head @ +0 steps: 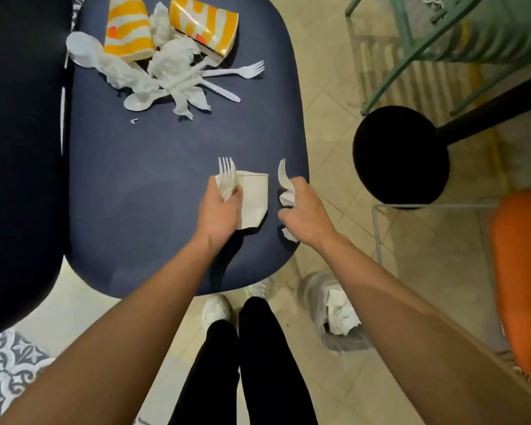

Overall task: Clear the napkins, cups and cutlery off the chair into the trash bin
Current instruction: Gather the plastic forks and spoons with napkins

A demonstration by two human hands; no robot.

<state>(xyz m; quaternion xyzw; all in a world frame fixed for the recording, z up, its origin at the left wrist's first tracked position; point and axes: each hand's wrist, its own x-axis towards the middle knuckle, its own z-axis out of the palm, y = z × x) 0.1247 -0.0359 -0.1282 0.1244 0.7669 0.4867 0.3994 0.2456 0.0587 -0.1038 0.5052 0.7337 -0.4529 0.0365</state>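
Note:
My left hand (219, 210) grips a white plastic fork (226, 171) together with a flattened white paper cup (253, 199) over the dark blue chair seat (154, 179). My right hand (304, 210) holds another white fork (283, 173) and a crumpled napkin (287, 197) at the seat's right edge. At the far end of the seat lie two orange-and-white striped cups (129, 29), crumpled napkins (172, 56), spoons (83, 50) and forks (242, 70). The trash bin (341, 311), lined with a clear bag and holding napkins, stands on the floor below my right forearm.
A black round table base (402, 154) stands right of the chair. An orange seat (521, 271) is at the right edge and a green metal chair (442, 35) is at the top right. My legs and white shoes are below the seat's front edge.

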